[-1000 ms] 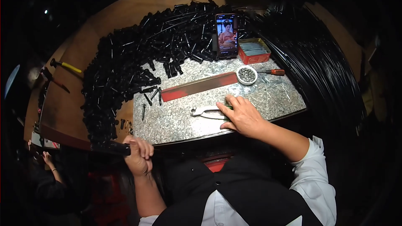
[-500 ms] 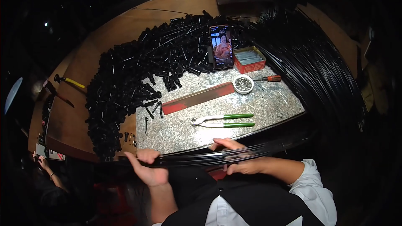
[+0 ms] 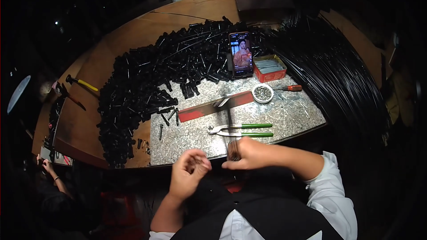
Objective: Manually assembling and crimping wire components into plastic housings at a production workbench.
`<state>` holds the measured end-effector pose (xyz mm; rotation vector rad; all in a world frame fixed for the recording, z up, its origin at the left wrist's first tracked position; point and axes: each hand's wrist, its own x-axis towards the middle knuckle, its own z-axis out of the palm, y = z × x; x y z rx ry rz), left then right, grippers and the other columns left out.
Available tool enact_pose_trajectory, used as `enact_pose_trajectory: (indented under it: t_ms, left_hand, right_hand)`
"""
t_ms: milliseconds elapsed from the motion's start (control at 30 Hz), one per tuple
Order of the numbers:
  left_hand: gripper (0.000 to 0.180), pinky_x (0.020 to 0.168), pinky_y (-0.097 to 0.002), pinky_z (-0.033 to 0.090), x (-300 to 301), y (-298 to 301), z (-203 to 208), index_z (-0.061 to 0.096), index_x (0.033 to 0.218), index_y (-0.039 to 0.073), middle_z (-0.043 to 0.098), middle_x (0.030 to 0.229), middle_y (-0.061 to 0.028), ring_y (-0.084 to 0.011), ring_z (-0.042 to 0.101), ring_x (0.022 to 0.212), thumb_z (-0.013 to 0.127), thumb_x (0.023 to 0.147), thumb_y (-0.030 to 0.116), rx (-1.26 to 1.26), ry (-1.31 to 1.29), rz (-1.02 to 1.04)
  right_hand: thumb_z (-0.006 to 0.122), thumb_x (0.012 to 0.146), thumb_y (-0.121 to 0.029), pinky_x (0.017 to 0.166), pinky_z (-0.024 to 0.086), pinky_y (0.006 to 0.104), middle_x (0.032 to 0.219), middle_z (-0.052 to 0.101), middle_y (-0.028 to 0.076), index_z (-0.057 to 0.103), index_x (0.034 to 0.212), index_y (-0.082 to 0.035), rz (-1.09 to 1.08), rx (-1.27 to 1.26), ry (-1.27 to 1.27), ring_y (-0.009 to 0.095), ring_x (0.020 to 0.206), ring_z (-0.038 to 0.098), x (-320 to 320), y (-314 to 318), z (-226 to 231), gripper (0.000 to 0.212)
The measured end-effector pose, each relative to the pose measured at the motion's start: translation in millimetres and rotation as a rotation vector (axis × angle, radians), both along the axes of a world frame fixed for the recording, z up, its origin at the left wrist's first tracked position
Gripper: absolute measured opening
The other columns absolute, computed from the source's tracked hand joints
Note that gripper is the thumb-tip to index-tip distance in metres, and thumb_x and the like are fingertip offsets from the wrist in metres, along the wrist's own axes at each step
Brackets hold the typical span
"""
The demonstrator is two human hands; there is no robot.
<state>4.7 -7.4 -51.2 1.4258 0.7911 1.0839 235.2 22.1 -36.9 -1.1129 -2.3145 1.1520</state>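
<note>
My right hand (image 3: pixel 251 153) grips a bundle of thin black rods (image 3: pixel 233 150) near the front edge of the stone slab (image 3: pixel 178 144). The rods stand end-on, pointing away from me, and their upper part is smeared by motion over the slab. My left hand (image 3: pixel 189 175) is just left of the bundle, fingers loosely curled with a gap inside and nothing visible in them. Beyond the rods lie end-cutting pincers (image 3: pixel 249 130) with green handles and a long red-edged bar (image 3: pixel 200 110).
A heap of black tubular parts (image 3: pixel 138 80) covers the left and back. To the right spreads a large pile of black rods (image 3: pixel 342 66). A phone (image 3: pixel 240 55), red tin (image 3: pixel 269 70), white bowl of small metal pieces (image 3: pixel 263 94) and screwdriver (image 3: pixel 292 88) stand between. Another person's hand (image 3: pixel 47 165) is far left.
The bundle has swung from lying sideways across both hands to pointing away from me. My left hand has let go and moved right; my right hand has closed round the rods.
</note>
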Motion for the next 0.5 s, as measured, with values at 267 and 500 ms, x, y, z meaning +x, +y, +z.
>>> enact_pose_trajectory:
  t_ms: [267, 500]
  left_hand:
    - [0.047, 0.073, -0.0265, 0.052, 4.0, 34.8, 59.5, 0.039, 0.118, 0.001, 0.055, 0.099, -0.011, -0.0133, 0.059, 0.083, 0.069, 0.083, 0.01, 0.153, -0.391, 0.072]
    - [0.027, 0.066, -0.0249, 0.054, 13.4, 42.5, 76.2, 0.052, 0.102, 0.0, 0.058, 0.089, -0.0084, -0.0118, 0.059, 0.076, 0.068, 0.081, 0.001, 0.201, -0.314, 0.027]
  right_hand:
    - [0.065, 0.082, -0.031, 0.061, 0.048, 0.0408, 0.065, 0.058, 0.022, 0.058, 0.069, 0.005, 0.128, -0.019, 0.024, 0.036, 0.064, 0.061, -32.6, -4.7, -50.4, 0.039]
    - [0.065, 0.083, -0.034, 0.062, 0.048, 0.0407, 0.063, 0.057, 0.02, 0.057, 0.072, 0.005, 0.169, -0.055, -0.008, 0.035, 0.062, 0.06, -31.2, -5.2, -48.9, 0.041]
